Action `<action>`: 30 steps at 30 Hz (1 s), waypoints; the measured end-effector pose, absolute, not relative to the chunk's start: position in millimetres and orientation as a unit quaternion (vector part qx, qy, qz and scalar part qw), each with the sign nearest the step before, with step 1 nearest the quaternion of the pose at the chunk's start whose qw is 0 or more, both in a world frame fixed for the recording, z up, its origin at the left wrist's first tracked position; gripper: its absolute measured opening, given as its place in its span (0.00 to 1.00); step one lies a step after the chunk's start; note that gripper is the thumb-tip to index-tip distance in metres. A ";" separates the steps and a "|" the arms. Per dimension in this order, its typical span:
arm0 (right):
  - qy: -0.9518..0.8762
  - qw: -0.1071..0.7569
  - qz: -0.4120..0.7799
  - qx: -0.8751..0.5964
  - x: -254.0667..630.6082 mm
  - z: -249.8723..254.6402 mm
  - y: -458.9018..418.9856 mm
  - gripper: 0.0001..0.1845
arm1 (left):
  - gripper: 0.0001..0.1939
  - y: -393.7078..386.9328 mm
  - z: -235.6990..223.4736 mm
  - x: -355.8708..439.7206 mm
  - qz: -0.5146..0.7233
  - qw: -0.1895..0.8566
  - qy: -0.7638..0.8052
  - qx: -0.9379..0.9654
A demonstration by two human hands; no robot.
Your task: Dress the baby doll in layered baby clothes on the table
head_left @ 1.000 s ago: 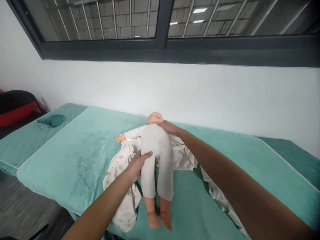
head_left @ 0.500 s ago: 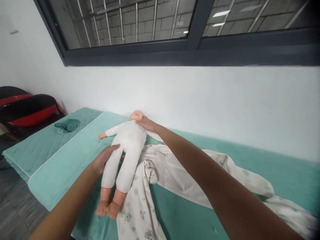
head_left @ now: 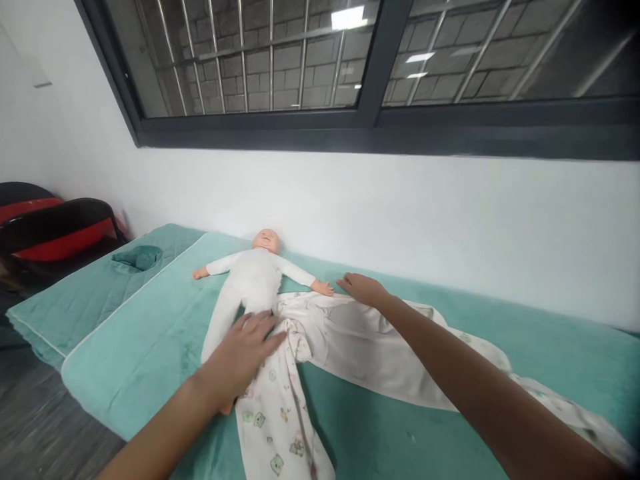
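Note:
A baby doll (head_left: 247,280) in a white body suit lies on its back on the teal bed cover (head_left: 150,327), head toward the wall and arms spread. A white printed blanket (head_left: 350,347) is spread to its right. My left hand (head_left: 240,357) hovers with fingers spread over the doll's legs and the blanket's bunched edge. Flat on the blanket's far edge, close to the doll's outstretched hand, rests my right hand (head_left: 363,288), open.
A white wall with a dark-framed barred window (head_left: 370,73) runs behind the bed. A small green cloth (head_left: 137,257) lies on the bed's far left. Black and red chairs (head_left: 55,227) stand at the left. Grey floor (head_left: 45,433) shows below the bed's left edge.
Both hands have let go of the doll, which now lies left of the blanket. My right hand moved from its neck to the blanket; my left slid down toward its legs.

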State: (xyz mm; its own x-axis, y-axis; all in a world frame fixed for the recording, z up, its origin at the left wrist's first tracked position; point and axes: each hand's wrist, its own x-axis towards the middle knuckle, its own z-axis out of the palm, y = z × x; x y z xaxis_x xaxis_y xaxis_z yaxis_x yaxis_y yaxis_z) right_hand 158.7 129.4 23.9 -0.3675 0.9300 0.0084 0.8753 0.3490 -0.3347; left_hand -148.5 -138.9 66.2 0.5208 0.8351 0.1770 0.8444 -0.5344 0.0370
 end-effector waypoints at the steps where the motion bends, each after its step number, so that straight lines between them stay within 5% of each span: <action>1: -0.812 0.077 0.128 -0.564 175.6 22.8 116.7 0.20 | 0.34 -144.8 63.8 -138.8 -0.059 0.025 -0.461 -0.885; 7: -0.861 0.007 0.093 -0.500 204.5 30.6 28.5 0.12 | 0.19 -150.8 63.7 -77.3 -0.085 0.026 -0.469 -0.878; 14: -0.958 -0.009 -0.036 -0.284 197.3 81.1 -96.7 0.12 | 0.39 -131.4 74.2 -6.2 -0.178 0.023 -0.512 -0.840; 18: -0.947 -0.005 -0.034 -0.319 216.5 106.0 -137.8 0.12 | 0.18 -128.1 91.4 8.0 -0.124 0.049 -0.489 -0.862; 21: -0.881 -0.008 0.010 -0.473 240.6 118.3 -142.7 0.14 | 0.08 -132.9 116.1 8.2 -0.166 0.057 -0.581 -0.795; 24: -0.825 0.008 0.078 -0.560 259.6 120.5 -137.9 0.15 | 0.08 -140.6 140.2 12.8 -0.319 0.015 -0.666 -0.674; 27: -0.823 0.121 0.198 -0.519 257.8 110.9 -138.1 0.22 | 0.14 -148.4 156.9 29.7 -0.470 -0.064 -0.652 -0.592; 30: -0.736 0.259 0.454 -0.430 237.1 97.0 -149.3 0.30 | 0.17 -157.1 164.0 49.8 -0.546 -0.187 -0.607 -0.546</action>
State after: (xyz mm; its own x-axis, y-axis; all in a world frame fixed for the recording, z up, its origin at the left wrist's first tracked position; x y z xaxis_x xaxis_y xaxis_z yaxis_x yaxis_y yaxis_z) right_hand 237.1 -149.3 97.0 -0.4955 0.8685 -0.0101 0.3978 0.2166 -0.8915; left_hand 49.8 -157.1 164.0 -0.3326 0.8679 0.3689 0.4594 -0.1924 0.8671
